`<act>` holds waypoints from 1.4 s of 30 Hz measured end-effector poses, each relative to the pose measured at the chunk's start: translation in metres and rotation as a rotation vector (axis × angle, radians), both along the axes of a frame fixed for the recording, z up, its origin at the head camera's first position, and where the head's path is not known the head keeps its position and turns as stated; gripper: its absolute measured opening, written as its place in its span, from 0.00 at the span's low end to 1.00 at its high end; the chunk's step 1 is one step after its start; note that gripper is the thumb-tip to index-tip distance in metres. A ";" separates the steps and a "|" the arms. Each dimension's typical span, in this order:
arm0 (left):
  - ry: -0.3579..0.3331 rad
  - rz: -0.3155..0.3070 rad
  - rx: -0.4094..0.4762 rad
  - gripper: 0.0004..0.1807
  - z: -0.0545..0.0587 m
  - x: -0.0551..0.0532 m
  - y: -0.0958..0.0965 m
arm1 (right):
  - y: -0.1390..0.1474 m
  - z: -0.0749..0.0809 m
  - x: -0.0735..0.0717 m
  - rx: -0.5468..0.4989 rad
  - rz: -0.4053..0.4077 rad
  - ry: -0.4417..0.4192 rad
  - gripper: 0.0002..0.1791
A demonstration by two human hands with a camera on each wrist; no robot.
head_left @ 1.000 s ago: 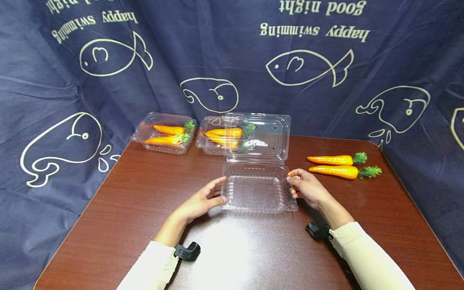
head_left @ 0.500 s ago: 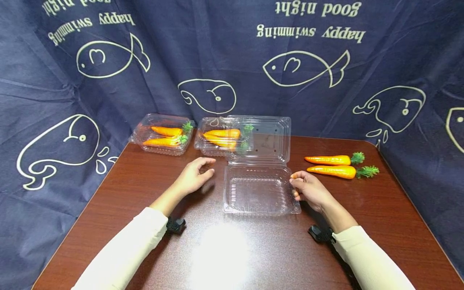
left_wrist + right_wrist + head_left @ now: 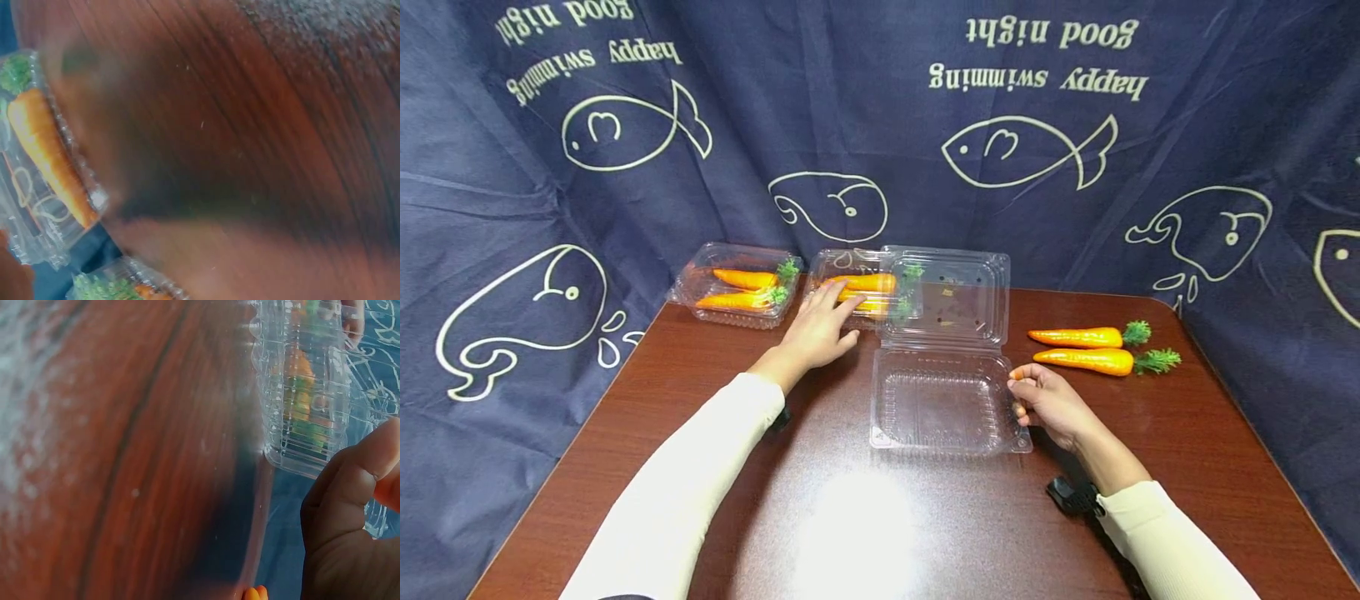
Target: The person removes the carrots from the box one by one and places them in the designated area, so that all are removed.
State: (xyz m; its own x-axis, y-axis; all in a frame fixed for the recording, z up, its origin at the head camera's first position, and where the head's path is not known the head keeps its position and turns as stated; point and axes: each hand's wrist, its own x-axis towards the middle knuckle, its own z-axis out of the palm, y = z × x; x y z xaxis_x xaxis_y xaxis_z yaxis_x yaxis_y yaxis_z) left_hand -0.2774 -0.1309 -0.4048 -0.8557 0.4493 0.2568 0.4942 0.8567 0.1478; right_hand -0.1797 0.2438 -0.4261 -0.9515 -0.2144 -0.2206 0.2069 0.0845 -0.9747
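In the head view a clear plastic clamshell container point(image 3: 946, 408) lies with its lid point(image 3: 962, 300) raised at the back. My right hand point(image 3: 1052, 407) pinches its right rim between thumb and fingers; the right wrist view shows that hand point(image 3: 356, 506) close up beside the clear plastic. My left hand point(image 3: 822, 329) reaches out with extended fingers, their tips overlapping the front of a closed clear container point(image 3: 831, 265) that holds orange carrots point(image 3: 868, 283). The left wrist view shows carrots in clear containers point(image 3: 87, 178) and a bit of a finger point(image 3: 12, 275) at the edge.
Another closed container point(image 3: 688, 287) with two carrots point(image 3: 733, 297) stands at the back left. Two loose carrots point(image 3: 1084, 361) with green tops lie right of my right hand. A dark blue printed curtain point(image 3: 1037, 225) hangs behind the brown table point(image 3: 647, 433).
My left hand has let go of the open container's left rim and moved away to the back left, to the middle closed container. My right hand stays at the right rim.
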 end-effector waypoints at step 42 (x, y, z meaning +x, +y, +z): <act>-0.017 0.183 -0.014 0.35 -0.006 0.005 -0.035 | 0.023 0.001 -0.003 -0.003 -0.056 -0.028 0.06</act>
State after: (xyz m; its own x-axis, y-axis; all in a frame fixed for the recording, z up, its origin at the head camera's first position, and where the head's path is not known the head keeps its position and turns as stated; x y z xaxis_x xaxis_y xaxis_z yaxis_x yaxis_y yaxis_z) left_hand -0.2727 -0.1663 -0.4111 -0.9277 0.2887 0.2368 0.3271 0.9342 0.1422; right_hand -0.1829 0.2670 -0.4249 -0.9555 -0.1615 -0.2470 0.2388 0.0689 -0.9686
